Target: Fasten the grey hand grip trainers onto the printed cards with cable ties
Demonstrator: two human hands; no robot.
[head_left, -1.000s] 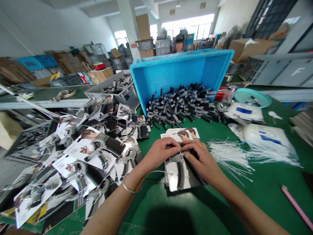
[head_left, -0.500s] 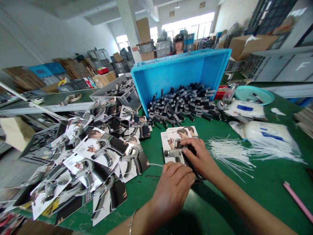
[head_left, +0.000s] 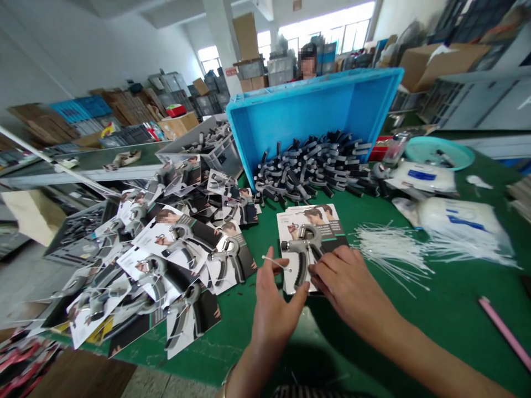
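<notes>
A grey and black spring hand gripper (head_left: 302, 251) lies on a printed backing card (head_left: 286, 224), over a small pile of such cards on the green table. My left hand (head_left: 271, 301) is at the card's lower left, fingers spread and the thumb tip by the left handle. A white cable tie (head_left: 276, 262) sticks out across the left fingertips; whether they pinch it is unclear. With its fingers curled, my right hand (head_left: 346, 279) grips the right handle, hiding its lower part.
Left, carded hand grippers (head_left: 182, 243) lie heaped. A tipped blue crate (head_left: 286, 110) spills loose hand grippers (head_left: 311, 166) behind the cards. Loose cable ties (head_left: 385, 249), plastic bags (head_left: 460, 221) and a pink stick (head_left: 501, 331) are on the right. Another person (head_left: 307, 61) is beyond the crate.
My left hand has swung left off the handles and its fingers have spread, uncovering the hand gripper. My right hand has slid down from the spring end to the right handle. The view has shifted slightly.
</notes>
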